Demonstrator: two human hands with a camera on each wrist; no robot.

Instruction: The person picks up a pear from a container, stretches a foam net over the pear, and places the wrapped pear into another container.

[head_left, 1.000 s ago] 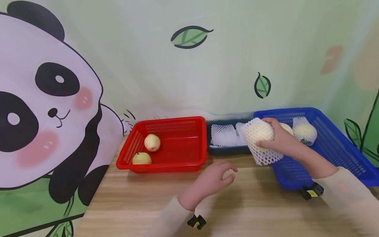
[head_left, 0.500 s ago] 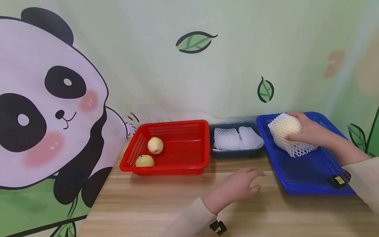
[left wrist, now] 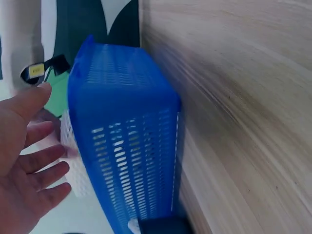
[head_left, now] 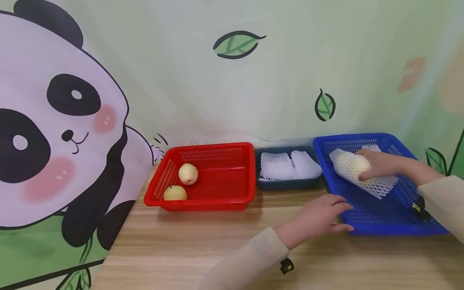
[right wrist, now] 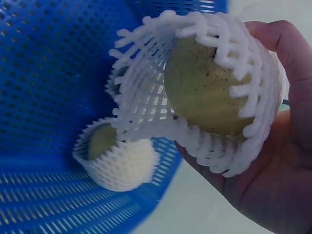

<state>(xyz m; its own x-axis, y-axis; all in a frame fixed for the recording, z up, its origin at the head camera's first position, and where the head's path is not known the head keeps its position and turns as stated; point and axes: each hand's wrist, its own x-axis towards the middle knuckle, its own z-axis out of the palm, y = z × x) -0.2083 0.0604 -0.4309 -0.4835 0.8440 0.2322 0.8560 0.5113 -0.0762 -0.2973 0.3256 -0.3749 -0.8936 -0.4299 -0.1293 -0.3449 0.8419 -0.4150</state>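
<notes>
My right hand (head_left: pixel 382 163) grips a pear (right wrist: pixel 204 90) wrapped in a white foam net (right wrist: pixel 146 100), low over the blue basket (head_left: pixel 373 215). In the right wrist view the net's end gapes and the pear's speckled skin shows. Another netted pear (right wrist: pixel 124 161) lies inside the basket, mostly hidden behind my right hand in the head view. My left hand (head_left: pixel 317 219) holds nothing; its fingers reach toward the basket's near left rim, and in the left wrist view they spread loosely beside the basket wall (left wrist: pixel 131 146).
A red basket (head_left: pixel 214 205) with two bare pears (head_left: pixel 188 174) stands on the left of the wooden table (head_left: pixel 203 241). Between the baskets, a small dark blue tray (head_left: pixel 288 184) holds white foam nets (head_left: pixel 276 166). A wall with a painted panda (head_left: pixel 87 137) rises behind.
My right hand has carried the netted pear rightward from near the dark tray and lowered it into the blue basket area. My left hand has moved right, up to the basket's near corner.
</notes>
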